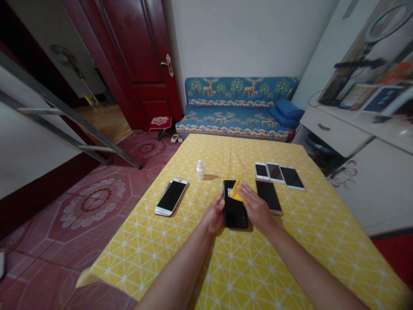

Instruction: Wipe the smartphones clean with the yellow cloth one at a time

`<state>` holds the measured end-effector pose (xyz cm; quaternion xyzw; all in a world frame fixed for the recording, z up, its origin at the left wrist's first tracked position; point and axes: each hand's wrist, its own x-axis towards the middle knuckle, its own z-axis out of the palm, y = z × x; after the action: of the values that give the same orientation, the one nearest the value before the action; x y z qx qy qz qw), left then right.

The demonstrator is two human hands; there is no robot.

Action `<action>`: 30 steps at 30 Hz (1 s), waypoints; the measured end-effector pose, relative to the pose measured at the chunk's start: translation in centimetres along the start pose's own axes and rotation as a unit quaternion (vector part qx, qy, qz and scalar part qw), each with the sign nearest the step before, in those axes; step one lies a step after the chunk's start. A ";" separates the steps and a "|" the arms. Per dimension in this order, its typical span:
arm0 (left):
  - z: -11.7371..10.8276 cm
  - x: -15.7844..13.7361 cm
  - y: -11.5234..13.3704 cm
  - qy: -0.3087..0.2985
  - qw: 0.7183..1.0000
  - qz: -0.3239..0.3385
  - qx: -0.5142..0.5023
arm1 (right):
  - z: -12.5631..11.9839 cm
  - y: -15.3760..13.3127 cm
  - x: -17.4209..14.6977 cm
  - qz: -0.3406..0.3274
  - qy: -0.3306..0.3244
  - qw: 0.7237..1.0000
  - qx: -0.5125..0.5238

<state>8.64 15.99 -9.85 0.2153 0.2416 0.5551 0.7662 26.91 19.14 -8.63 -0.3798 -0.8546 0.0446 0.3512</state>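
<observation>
A black smartphone point(235, 215) is in front of me over the table, a small pale label showing near its upper part. My left hand point(215, 214) grips its left edge. With my right hand point(256, 206) I press a folded yellow cloth point(238, 192) against the phone's upper right. A dark phone point(269, 196) lies just beyond my right hand. To the left, a white-framed phone point(171, 197) rests on top of another one. Between that stack and the black phone, farther back, stands a small white bottle point(200, 170).
Three white-framed phones point(275, 172) lie side by side at the table's right. The table wears a yellow patterned cloth point(145, 254). Behind it is a blue sofa point(226, 115); a white cabinet point(371, 181) stands right, a metal ladder point(74, 125) left.
</observation>
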 end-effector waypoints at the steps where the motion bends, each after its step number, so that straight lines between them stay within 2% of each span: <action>1: 0.0 0.1 0.0 0.006 1.000 0.006 -0.004 | 0.1 -0.3 -0.8 -0.006 0.001 1.000 0.007; 5: -0.2 0.3 0.0 0.034 0.998 0.040 -0.021 | 0.2 -1.8 -3.7 -0.018 -0.009 0.999 0.048; 8: -0.3 0.4 0.2 0.042 0.997 0.062 -0.022 | -0.1 -2.3 -4.9 0.013 -0.011 0.995 0.095; 10: -0.3 0.4 0.4 0.042 0.996 0.073 -0.025 | -0.3 -2.4 -5.1 0.078 0.009 0.989 0.122; 12: -0.3 0.5 0.6 0.044 0.995 0.082 -0.031 | -0.4 -2.1 -4.8 0.185 0.045 0.972 0.139; 15: -0.4 0.5 0.9 0.048 0.994 0.090 -0.046 | -0.6 -1.2 -3.9 0.344 0.097 0.917 0.177; 17: -0.4 0.6 1.0 0.046 0.993 0.092 -0.054 | -0.6 -0.5 -3.0 0.391 0.122 0.888 0.210; 19: -0.5 0.6 1.0 0.035 0.994 0.088 -0.057 | -0.6 -0.1 -2.0 0.396 0.131 0.880 0.228; 22: -0.5 0.6 0.9 0.015 0.995 0.088 -0.053 | -0.3 -0.2 -0.7 0.358 0.132 0.894 0.236; 26: -0.4 0.6 0.8 0.008 0.995 0.089 -0.052 | 0.1 -1.8 -0.1 0.297 0.169 0.909 0.238; 28: -0.3 0.6 0.8 0.009 0.994 0.090 -0.054 | 0.2 -2.7 -0.3 0.295 0.177 0.907 0.243; 30: -0.2 0.6 1.0 0.008 0.994 0.092 -0.059 | 0.3 -3.5 -0.6 0.324 0.167 0.898 0.249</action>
<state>7.98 16.88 -9.50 0.1868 0.1943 0.6381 0.7212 24.91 16.30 -8.01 -0.5376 -0.5744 0.3029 0.5378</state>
